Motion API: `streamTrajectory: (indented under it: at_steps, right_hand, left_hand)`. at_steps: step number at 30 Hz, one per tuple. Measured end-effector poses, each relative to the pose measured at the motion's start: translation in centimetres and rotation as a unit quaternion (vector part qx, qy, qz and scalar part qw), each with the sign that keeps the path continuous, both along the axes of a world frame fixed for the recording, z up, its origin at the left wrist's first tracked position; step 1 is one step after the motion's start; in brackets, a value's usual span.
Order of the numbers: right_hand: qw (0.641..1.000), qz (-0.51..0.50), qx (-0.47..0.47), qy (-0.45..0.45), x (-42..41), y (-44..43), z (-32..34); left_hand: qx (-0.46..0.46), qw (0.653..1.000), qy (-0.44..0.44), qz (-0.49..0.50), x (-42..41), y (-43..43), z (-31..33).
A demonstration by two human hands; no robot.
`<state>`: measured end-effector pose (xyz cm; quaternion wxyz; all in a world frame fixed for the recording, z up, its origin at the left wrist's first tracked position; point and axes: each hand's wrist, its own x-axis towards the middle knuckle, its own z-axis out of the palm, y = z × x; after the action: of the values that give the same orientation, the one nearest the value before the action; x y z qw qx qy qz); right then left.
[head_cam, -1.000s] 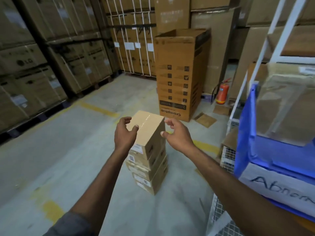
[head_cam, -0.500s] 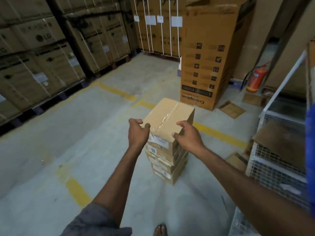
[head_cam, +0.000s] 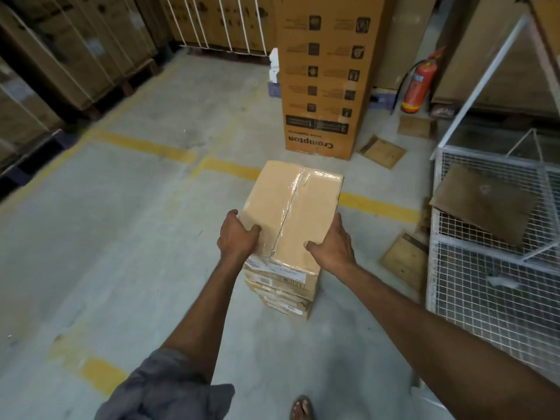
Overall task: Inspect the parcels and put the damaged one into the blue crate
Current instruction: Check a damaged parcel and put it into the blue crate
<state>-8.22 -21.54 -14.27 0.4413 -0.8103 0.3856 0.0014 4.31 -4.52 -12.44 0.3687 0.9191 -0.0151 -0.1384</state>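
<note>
The person is gripping the top parcel at its two near corners, the left hand curling round the left edge with its thumb lying on the lid and the right hand doing likewise on the right. The parcel is sitting on, or just above, the stack of parcels on the concrete floor; which of the two is not showing. To inspect it well, the hands should be lifting it level and clear of the stack, then turning it slowly so that each face and corner is coming into sight. It is looking plain brown, with glossy tape running along the middle seam and wrinkling slightly at the far end; no tear or dent is showing on top, and the blue crate is lying out of view
</note>
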Motion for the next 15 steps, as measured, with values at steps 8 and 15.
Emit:
streamTrajectory:
  at_steps: [8,15]
  right_hand:
    - [0.996,-0.034,0.080,-0.002,0.0,-0.5,-2.8]
    - [0.992,-0.066,0.081,-0.067,-1.6,-1.7,0.3]
  left_hand:
    - [0.066,0.998,-0.007,-0.007,0.6,-1.0,-2.8]
    - [0.016,1.000,-0.017,0.005,-3.1,-0.4,-0.4]
